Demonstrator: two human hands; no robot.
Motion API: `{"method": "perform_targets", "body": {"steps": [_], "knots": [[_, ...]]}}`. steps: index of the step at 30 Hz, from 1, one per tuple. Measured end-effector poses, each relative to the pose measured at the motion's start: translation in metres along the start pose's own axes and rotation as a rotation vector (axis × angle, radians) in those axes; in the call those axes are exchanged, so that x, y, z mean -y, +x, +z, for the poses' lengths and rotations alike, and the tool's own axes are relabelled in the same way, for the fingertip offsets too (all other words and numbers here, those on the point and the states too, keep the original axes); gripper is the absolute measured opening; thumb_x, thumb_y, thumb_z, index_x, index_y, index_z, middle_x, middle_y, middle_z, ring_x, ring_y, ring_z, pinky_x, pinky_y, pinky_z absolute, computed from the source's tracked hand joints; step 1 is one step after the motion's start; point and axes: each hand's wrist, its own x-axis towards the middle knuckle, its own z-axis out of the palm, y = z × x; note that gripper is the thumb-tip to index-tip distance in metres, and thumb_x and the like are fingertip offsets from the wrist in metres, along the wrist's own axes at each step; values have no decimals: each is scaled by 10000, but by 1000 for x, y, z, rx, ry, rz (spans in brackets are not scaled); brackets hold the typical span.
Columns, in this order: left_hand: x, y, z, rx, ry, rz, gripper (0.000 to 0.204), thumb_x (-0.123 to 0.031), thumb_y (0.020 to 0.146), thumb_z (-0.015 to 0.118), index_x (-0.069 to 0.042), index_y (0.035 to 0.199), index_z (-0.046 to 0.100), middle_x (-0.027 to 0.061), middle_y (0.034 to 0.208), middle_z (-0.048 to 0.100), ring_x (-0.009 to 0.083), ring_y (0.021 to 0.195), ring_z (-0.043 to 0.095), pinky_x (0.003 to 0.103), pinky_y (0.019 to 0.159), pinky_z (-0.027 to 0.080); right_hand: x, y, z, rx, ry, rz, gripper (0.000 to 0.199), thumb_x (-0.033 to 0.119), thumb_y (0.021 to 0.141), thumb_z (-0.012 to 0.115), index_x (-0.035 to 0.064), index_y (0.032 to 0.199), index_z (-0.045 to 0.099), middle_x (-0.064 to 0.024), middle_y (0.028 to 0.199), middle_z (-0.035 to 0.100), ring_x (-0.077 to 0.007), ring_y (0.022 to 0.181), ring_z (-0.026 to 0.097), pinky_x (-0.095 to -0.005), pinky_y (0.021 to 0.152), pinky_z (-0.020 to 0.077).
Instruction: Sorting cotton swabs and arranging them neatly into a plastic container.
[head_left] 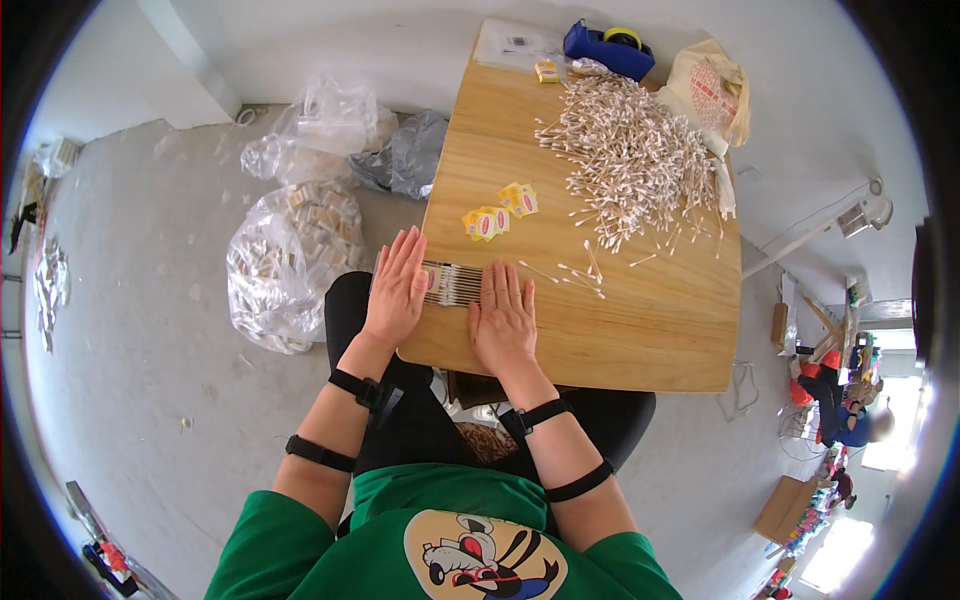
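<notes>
A flat row of cotton swabs (455, 284) lies side by side at the table's near left edge, between my hands. My left hand (398, 290) is at the left end of the row, fingers stretched out and pointing away from me. Flat at the right end rests my right hand (503, 322), its fingers straight and touching the swabs or lying right beside them. Part of a small printed label shows by my left fingers. Several loose swabs (582, 278) lie right of my right hand. Farther off are yellow-and-white printed cards (486, 222).
A big heap of cotton swabs (640, 160) covers the wooden table's (620, 340) far right. Behind it stand a blue tape dispenser (608, 50) and a cloth bag (708, 88). Clear plastic bags (290, 265) of small packs sit on the floor at left. A person (850, 425) is far right.
</notes>
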Motion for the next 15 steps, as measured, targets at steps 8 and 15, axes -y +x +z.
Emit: {"method": "perform_targets", "body": {"steps": [8,15], "knots": [[11,-8,18,69,63,-38,549,-332,1037,353,-50,1505,301,129,1576,276,326,1461,233,449,1190,188,1,0,-3,12,6,-7,600,307,987,424,-1,1490,313,-169,1563,292,-286,1471,224,-506,1197,122],[11,-9,18,66,8,-36,546,-318,1038,358,-48,1508,296,136,1574,275,334,1460,232,438,1191,189,6,6,-1,-3,37,-59,598,276,971,465,6,1485,323,-163,1552,314,-304,1456,257,-511,1191,153]]}}
